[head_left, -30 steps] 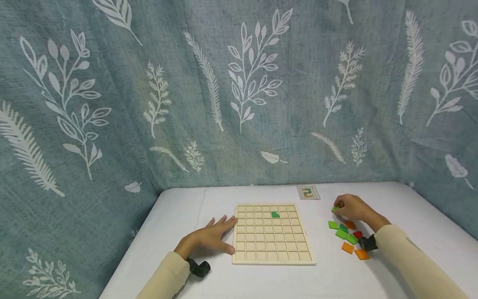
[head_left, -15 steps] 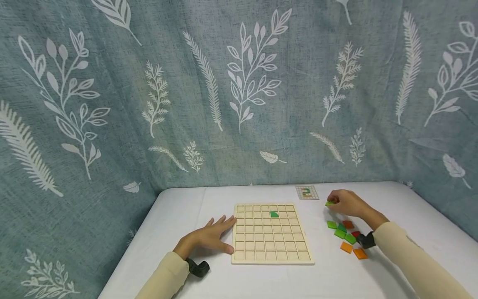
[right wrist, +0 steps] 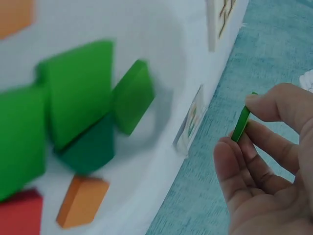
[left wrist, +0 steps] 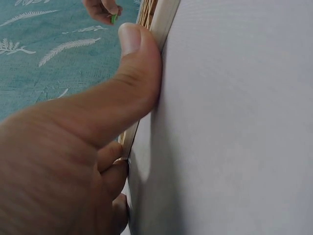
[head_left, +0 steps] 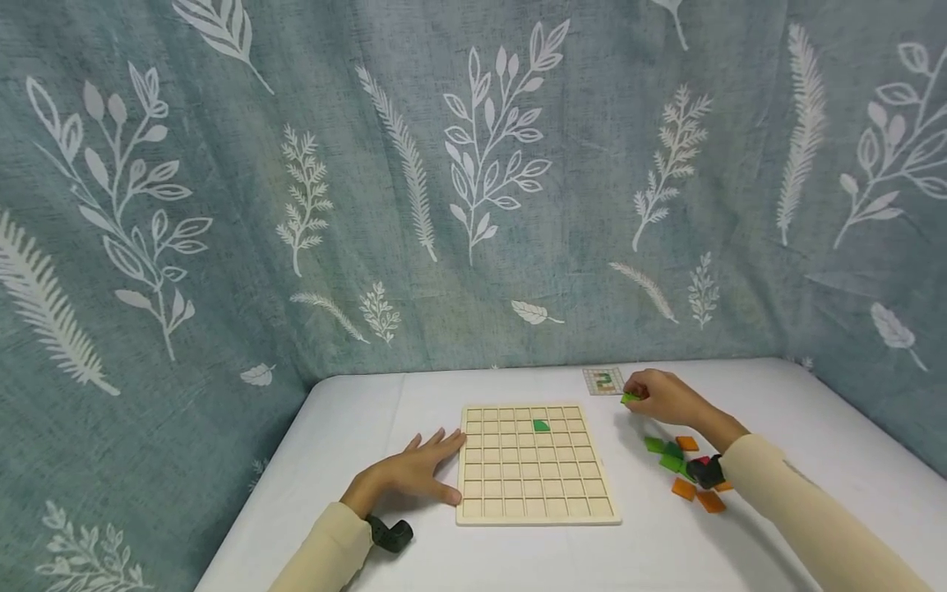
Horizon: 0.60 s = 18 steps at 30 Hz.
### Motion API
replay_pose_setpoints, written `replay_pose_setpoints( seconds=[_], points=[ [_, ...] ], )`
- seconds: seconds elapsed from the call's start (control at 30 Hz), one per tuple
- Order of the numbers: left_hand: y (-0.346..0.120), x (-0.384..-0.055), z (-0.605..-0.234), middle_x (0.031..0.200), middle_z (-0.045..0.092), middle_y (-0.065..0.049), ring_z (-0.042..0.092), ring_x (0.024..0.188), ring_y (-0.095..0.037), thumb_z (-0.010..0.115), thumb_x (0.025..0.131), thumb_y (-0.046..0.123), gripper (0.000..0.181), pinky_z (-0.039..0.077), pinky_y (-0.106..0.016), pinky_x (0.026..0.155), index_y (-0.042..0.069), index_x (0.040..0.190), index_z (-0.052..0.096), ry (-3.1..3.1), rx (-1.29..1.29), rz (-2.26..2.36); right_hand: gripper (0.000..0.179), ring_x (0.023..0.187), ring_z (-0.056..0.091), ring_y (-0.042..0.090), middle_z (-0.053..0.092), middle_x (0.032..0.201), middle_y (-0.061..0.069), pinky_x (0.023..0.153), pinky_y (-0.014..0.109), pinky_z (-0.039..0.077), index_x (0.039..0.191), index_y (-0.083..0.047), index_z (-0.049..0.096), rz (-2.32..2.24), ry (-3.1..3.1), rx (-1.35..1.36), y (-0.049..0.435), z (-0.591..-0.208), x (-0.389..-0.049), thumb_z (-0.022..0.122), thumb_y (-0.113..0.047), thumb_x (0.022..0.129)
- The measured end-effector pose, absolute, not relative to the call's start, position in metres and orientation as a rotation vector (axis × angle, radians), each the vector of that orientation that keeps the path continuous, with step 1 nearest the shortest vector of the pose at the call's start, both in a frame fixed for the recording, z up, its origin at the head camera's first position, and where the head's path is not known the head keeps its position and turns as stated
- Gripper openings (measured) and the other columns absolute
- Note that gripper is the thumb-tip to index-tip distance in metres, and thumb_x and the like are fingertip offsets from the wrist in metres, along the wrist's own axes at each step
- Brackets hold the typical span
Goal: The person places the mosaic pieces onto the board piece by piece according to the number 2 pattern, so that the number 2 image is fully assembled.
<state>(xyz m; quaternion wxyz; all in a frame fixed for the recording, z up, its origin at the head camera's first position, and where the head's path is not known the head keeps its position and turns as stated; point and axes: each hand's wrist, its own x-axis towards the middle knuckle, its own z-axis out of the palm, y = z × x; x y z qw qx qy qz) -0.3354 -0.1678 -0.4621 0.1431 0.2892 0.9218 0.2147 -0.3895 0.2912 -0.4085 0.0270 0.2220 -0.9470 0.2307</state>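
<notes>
My right hand (head_left: 666,400) pinches a light green square tile (right wrist: 241,125) between thumb and fingers, above the table just right of the small pattern card (head_left: 601,381). My left hand (head_left: 416,474) rests with spread, straight fingers at the left edge of a pale gridded board (head_left: 534,511). In the left wrist view its thumb (left wrist: 131,41) touches the board's side. One green tile with a rounded corner (head_left: 542,426) sits in a cell of the board's upper part. Loose green tiles (right wrist: 80,93) lie below the right hand, together with a darker green rounded tile (right wrist: 90,147).
Several orange tiles (head_left: 711,501) and a red tile (right wrist: 19,213) lie among the loose pieces, partly hidden by the right wrist's black camera (head_left: 706,471). A leaf-patterned curtain (head_left: 444,181) hangs behind the white table (head_left: 540,559).
My right hand has lifted the light green tile from beside the loose pieces and moved left toward the card. The left hand stays at the board's edge.
</notes>
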Motion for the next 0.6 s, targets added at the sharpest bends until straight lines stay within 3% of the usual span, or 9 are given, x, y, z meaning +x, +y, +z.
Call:
replay_pose_setpoints(
  seconds=[0.27,0.6],
  points=[
    [-0.168,-0.334,-0.463,0.169,0.013,-0.004,0.005,0.157,-0.031,0.074,0.078,0.063,0.112,-0.002,-0.06,0.125,0.015,0.161,0.017,2.648,0.836,0.618,0.025,0.086,0.061,0.015,0.066,0.099,0.008,0.074,0.034,0.054,0.113,0.001,0.068,0.742,-2.908,0.783,0.269,-0.408,-0.387,0.072,-0.011,0.091],
    [-0.167,-0.333,-0.458,0.169,0.014,-0.008,0.006,0.157,-0.032,0.075,0.078,0.062,0.113,-0.002,-0.061,0.124,0.012,0.161,0.018,2.652,0.842,0.614,0.019,0.086,0.062,0.013,0.069,0.099,0.006,0.074,0.033,0.056,0.109,-0.005,0.072,0.758,-2.857,0.898,0.244,-0.4,-0.386,0.072,-0.012,0.091]
  ],
)
